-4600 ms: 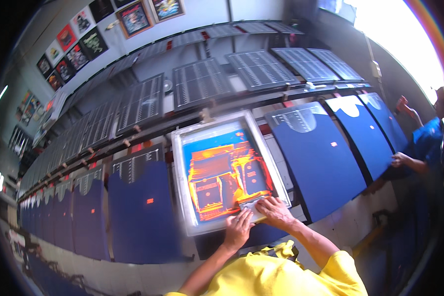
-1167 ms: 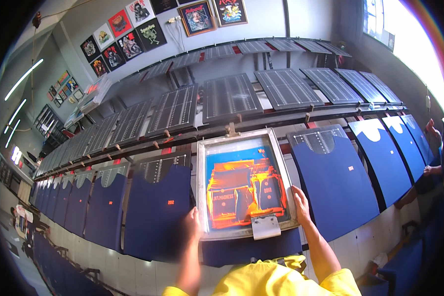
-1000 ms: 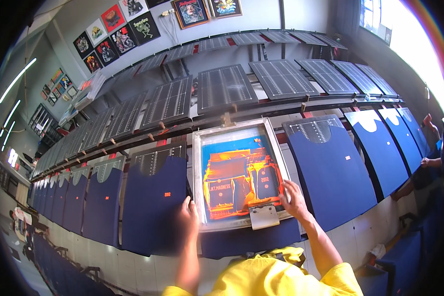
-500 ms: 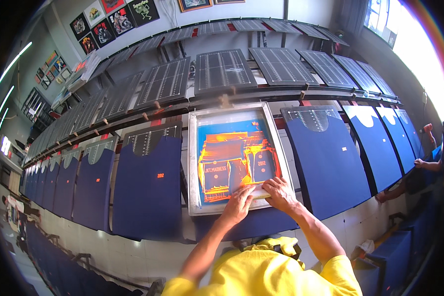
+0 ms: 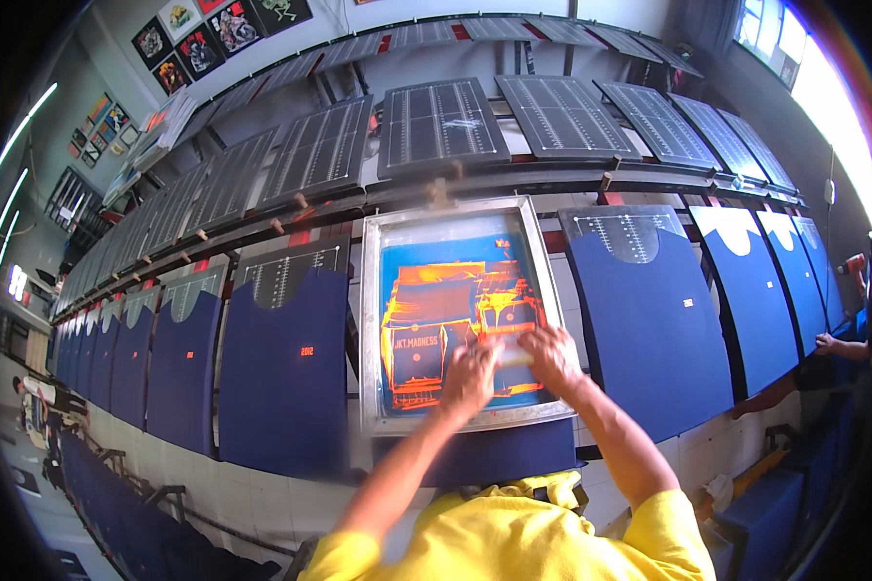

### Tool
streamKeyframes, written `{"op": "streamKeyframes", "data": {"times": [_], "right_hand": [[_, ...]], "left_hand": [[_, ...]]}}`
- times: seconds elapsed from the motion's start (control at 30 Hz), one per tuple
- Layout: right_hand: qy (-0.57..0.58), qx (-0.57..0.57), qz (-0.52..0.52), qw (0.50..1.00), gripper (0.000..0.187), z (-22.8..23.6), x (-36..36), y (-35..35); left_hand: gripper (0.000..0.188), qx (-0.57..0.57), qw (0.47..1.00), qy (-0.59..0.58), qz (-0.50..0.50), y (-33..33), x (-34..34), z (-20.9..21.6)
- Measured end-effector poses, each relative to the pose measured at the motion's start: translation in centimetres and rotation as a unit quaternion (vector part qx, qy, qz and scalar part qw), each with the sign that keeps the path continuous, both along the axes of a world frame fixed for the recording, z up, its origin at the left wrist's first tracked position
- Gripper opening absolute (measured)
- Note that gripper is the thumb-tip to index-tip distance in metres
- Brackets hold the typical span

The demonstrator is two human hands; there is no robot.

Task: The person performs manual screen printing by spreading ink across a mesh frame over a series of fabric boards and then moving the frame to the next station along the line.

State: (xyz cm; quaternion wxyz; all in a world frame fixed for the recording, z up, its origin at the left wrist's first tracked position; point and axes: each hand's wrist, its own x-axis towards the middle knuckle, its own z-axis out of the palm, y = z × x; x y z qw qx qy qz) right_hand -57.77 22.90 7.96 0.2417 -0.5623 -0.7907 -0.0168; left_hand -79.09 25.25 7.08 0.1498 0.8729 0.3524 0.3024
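Note:
A metal-framed printing screen (image 5: 369, 310) lies in front of me, its blue mesh smeared with orange ink (image 5: 446, 275). My left hand (image 5: 471, 378) and my right hand (image 5: 554, 362) are both closed on a pale squeegee (image 5: 515, 355), one at each end. The squeegee rests on the lower right part of the mesh, and its blade is hidden under my fingers. Below the screen's near edge, navy cloth (image 5: 484, 455) sticks out; the rest of that piece is hidden beneath the screen.
Navy shirt panels with small orange prints lie on boards to the left (image 5: 286, 387) and right (image 5: 654, 329). Bare grey boards (image 5: 441, 126) fill the row behind a dark rail (image 5: 591, 182). At the far right another person's hand (image 5: 827, 344) shows near a red hand tool (image 5: 853, 263).
Both my hands and the squeegee have moved a little away from the screen's near edge, up over the mesh. The whole view has shifted slightly.

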Motion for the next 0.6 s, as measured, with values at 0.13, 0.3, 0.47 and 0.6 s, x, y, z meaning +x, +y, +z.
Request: {"op": "streamKeyframes", "data": {"times": [0.13, 0.3, 0.47, 0.6], "right_hand": [[-0.02, -0.014, -0.016, 1.0, 0.028, 1.4, 1.1, 7.0], [-0.038, -0.031, 0.013, 0.999, 0.028, 3.2, 1.1, 1.2], [0.007, -0.053, 0.029, 0.998, 0.036, 3.2, -0.7, -7.7], [0.001, -0.032, 0.032, 0.999, 0.034, 1.7, -0.3, -6.1]], "left_hand": [[0.026, -0.057, 0.998, -0.034, 0.011, 7.0, 1.4, 0.9], [0.03, -0.033, 0.999, 0.023, 0.008, 1.7, 0.5, 3.0], [0.037, -0.05, 0.999, 0.015, -0.007, -7.9, -1.1, 2.1], [0.037, -0.026, 1.0, 0.011, 0.009, -7.0, -0.6, 1.0]]}}
